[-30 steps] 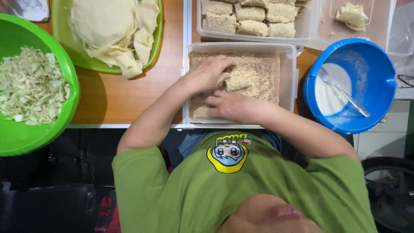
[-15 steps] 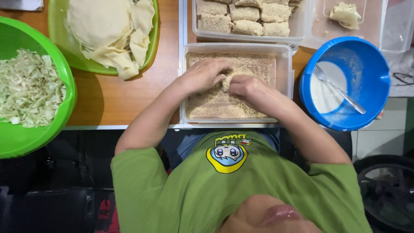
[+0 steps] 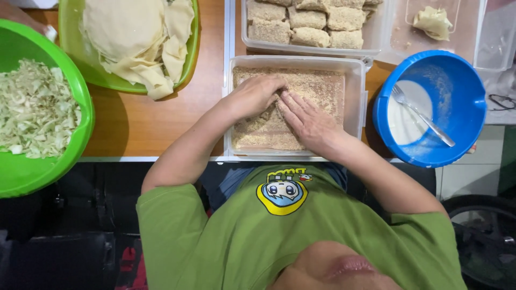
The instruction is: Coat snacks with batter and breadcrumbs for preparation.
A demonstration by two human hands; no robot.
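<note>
Breadcrumbs (image 3: 317, 88) fill the clear tray (image 3: 361, 107) at the table edge; left hand (image 3: 252, 96) curls its fingers over a half-buried piece, right hand (image 3: 307, 121) lies flat, fingers together. Press too hard and it could split; crumbs could spill toward the blue bowl (image 3: 457, 107).

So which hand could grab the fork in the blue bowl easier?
Probably the right hand: it lies flat in the crumb tray beside the blue bowl holding the fork. The left hand is farther.
</note>
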